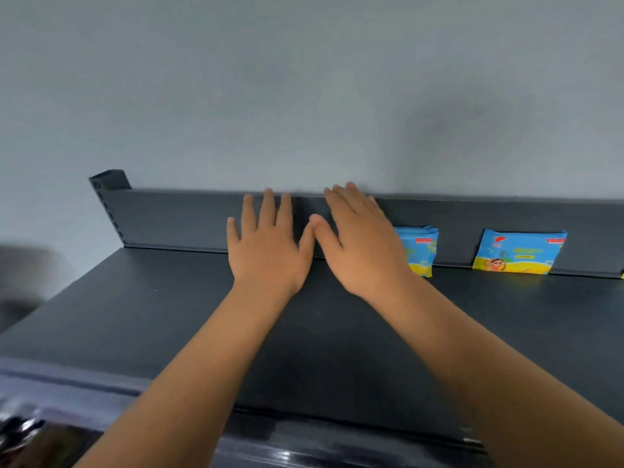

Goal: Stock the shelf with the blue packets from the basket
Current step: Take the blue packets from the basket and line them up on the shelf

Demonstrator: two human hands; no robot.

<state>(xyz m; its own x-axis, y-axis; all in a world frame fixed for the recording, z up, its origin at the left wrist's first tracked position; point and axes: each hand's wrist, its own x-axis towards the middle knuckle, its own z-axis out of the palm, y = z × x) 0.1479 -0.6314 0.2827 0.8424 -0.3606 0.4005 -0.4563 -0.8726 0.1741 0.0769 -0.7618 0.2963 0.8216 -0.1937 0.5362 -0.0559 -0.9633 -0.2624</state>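
Both hands, left (268,246) and right (363,244), hover flat and empty over the shelf (169,315) beside two blue packets (520,252); fetching another comes next.

The shelf (152,315) is a flat, dark grey board with a low back panel (185,217) of the same colour along its far edge. A slotted upright (108,184) rises at about 10 o'clock. Toward 2 o'clock two blue packets with yellow lower bands stand on edge on the board and lean against the back panel: the inner packet (420,251), partly hidden and seemingly several pressed together, and the outer packet (516,253), well apart at its 3 o'clock side.
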